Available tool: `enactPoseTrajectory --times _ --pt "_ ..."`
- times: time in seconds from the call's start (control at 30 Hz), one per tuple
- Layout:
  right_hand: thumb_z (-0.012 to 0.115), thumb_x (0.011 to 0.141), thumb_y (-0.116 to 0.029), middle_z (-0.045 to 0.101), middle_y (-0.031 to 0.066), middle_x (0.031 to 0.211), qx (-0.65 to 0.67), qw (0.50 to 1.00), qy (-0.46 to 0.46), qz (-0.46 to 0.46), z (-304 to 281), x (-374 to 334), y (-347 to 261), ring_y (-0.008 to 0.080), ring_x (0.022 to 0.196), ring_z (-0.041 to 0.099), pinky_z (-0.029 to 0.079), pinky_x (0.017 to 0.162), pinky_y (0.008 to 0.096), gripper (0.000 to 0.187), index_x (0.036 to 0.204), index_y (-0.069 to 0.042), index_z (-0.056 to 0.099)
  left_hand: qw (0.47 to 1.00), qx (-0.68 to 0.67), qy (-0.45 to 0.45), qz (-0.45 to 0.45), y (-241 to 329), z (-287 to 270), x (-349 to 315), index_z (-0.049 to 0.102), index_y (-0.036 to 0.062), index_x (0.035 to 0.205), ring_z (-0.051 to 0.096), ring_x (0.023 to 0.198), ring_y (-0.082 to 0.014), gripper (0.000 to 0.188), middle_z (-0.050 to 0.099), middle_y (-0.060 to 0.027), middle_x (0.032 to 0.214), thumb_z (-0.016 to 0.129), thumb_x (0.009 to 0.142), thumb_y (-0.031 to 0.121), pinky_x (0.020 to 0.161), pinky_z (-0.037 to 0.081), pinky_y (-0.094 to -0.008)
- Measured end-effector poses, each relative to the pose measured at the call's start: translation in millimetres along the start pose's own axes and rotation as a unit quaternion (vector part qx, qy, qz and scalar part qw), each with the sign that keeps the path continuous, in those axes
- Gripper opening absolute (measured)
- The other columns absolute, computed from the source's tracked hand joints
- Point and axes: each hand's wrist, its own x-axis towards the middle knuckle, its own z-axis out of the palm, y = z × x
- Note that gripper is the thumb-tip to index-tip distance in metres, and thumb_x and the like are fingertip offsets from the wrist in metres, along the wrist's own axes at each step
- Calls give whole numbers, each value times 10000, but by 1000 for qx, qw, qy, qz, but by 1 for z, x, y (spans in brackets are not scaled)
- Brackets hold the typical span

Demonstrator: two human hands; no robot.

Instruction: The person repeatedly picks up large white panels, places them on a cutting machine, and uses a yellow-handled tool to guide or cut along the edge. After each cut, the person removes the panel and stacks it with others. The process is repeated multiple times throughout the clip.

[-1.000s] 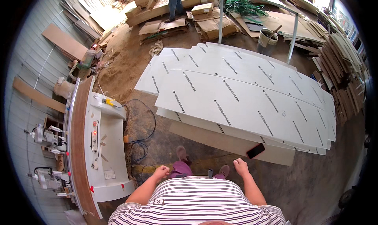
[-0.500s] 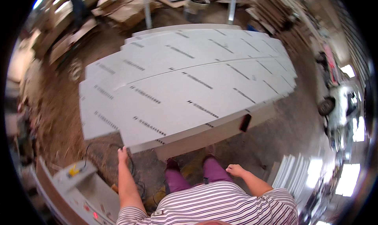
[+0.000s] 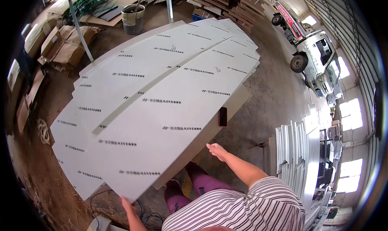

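Note:
Two large white panels [image 3: 161, 106] with dark printed marks lie side by side on a stack of similar boards, split by a long narrow gap [image 3: 133, 103]. My left hand [image 3: 127, 202] is at the near corner of the closer panel, fingers closed on its edge; the panel hides part of them. My right hand [image 3: 217, 151] hangs beside the stack's near side, its fingers loosely curled with nothing visible in them. Close to it, a dark rectangular tube end with a reddish rim [image 3: 222, 116] juts out from under the panels, above a pale lower board [image 3: 240, 99].
Metal posts [image 3: 169, 7] and a bucket [image 3: 133, 19] stand beyond the stack. Cardboard packs [image 3: 66, 47] lie at the far left. White profiles [image 3: 285, 150] are piled at right, with a truck [image 3: 319, 63] farther off. Cables [image 3: 151, 219] lie near my feet.
The near panel has shifted toward me, and the gap between the panels is wider. My view has turned right. My right hand has come closer to the stack; my left stays at the corner.

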Motion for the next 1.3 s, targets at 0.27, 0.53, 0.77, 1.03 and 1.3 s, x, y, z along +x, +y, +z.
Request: enactPoseTrajectory --times 0.27,0.53,0.77,1.03,1.3 --pt "664 810 -76 601 106 1021 429 898 59 -73 65 50 -105 221 922 595 502 791 378 324 1081 23 516 994 25 32 -97 42 48 -93 465 74 1229 577 948 -253 556 593 -86 1093 392 909 523 735 468 -398" --pt "638 784 -193 623 132 771 131 966 59 -213 -14 -90 -255 185 583 630 523 480 306 268 867 45 544 966 229 -54 -105 142 66 -163 472 57 1204 578 947 -268 539 598 -112 1069 436 898 499 748 465 -398" --pt "600 788 -355 619 106 591 8 933 141 -332 31 -85 -343 213 481 614 517 526 330 396 748 36 548 824 538 -139 110 290 141 -188 479 41 1182 579 947 -282 527 602 -135 1049 474 889 479 760 461 -399" --pt "418 896 -510 619 236 849 -12 925 32 -378 75 -39 -338 365 863 616 472 766 476 510 967 -6 457 423 751 102 496 275 307 -182 521 24 864 599 756 -386 543 632 -174 790 725 665 487 669 461 -464" --pt "450 894 -432 609 234 909 -262 864 34 -428 43 54 -115 373 868 596 474 755 441 441 1039 -23 528 391 762 66 512 266 299 -193 531 43 795 602 715 -353 506 621 -145 710 732 655 486 664 445 -448"
